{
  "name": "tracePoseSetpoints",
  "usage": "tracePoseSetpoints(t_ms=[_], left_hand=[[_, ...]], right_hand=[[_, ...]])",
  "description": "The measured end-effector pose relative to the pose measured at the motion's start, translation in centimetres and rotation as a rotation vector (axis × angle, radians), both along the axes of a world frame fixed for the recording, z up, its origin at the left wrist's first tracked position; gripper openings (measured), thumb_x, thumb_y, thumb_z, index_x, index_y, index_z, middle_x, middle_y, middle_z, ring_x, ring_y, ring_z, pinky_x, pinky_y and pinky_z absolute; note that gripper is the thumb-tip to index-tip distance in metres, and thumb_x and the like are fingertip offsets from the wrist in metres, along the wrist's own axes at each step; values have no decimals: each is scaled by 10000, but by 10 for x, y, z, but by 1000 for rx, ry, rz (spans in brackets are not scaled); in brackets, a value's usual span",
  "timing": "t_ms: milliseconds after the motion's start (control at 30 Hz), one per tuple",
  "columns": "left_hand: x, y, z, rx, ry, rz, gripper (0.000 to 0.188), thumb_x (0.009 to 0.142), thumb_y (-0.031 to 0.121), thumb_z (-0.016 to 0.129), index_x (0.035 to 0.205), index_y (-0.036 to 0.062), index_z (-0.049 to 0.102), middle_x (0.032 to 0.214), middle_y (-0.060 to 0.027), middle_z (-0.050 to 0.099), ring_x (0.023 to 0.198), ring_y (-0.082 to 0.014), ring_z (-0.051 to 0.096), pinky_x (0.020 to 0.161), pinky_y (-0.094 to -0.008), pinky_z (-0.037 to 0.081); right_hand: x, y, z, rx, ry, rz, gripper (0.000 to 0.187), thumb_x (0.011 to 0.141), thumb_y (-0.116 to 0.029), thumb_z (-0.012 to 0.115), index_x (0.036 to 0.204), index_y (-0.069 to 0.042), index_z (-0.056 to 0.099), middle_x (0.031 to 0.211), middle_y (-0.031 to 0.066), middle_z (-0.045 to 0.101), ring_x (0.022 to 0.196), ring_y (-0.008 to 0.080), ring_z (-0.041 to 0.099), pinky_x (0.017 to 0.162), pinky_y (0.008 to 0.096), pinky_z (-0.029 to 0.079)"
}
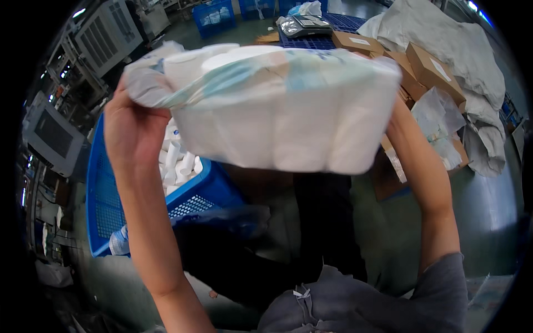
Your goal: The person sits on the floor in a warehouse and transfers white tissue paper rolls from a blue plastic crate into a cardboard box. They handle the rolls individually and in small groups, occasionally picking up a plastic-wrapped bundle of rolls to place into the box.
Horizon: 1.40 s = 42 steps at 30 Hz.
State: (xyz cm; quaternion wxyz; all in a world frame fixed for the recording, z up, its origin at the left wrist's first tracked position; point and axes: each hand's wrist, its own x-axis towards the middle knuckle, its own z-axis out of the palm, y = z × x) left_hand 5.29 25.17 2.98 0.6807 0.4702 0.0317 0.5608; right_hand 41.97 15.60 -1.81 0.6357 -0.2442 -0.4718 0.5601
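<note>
A clear plastic bag with pastel printing [277, 116], packed with several white rolls, is held up in front of me between both hands. My left hand [136, 125] grips its left end, where the film is bunched and some white roll ends show. At the bag's right end is my right hand [395, 117], its fingers mostly hidden behind the film. Below and left of the bag stands a blue perforated plastic basket [105, 194] with many small white rolls [180, 166] in it.
Cardboard boxes [436, 72] and a large grey-white sheet [472, 94] lie at the right. A scale [311, 22] rests on a blue pallet [344, 23] at the back. Other blue baskets [214, 18] stand at the far side. Grey-white machines [108, 36] line the left.
</note>
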Motion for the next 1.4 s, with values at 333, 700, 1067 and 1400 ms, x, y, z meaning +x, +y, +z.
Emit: tracePoseSetpoints(t_ms=[333, 700, 1067, 1400], left_hand=[[40, 118, -90, -366, 568, 328, 325, 845, 17, 425, 1148, -55, 519, 1104, -172, 600, 978, -230, 600, 866, -333, 484], [30, 78, -120, 1013, 1862, 453, 1020, 633, 369, 787, 1331, -159, 261, 1328, -348, 348, 1240, -420, 385, 1059, -419, 296], [65, 148, -126, 953, 1699, 795, 807, 729, 333, 729, 1306, -86, 352, 1114, -265, 553, 1047, -397, 541, 883, -418, 450], [82, 218, -154, 945, 2147, 818, 845, 723, 354, 729, 1374, 1, 322, 1113, -219, 573, 1045, -344, 562, 859, -409, 433]], right_hand=[[30, 157, -66, -656, -244, -381, 257, 921, -188, 521, 1073, 10, 585, 943, 109, 629, 817, 203, 650, 693, 308, 547], [-10, 52, -58, 62, -1356, -204, 958, 796, -522, 622, 1449, 9, 165, 1377, 245, 398, 1280, 305, 414, 1041, 377, 337], [18, 215, -83, -250, -962, -495, 321, 861, -299, 553, 993, -7, 577, 746, 108, 647, 521, 200, 621, 530, 347, 499], [23, 297, -115, -193, -948, -1044, 235, 858, -247, 548, 842, -15, 582, 861, 176, 658, 773, 355, 649, 754, 428, 482]])
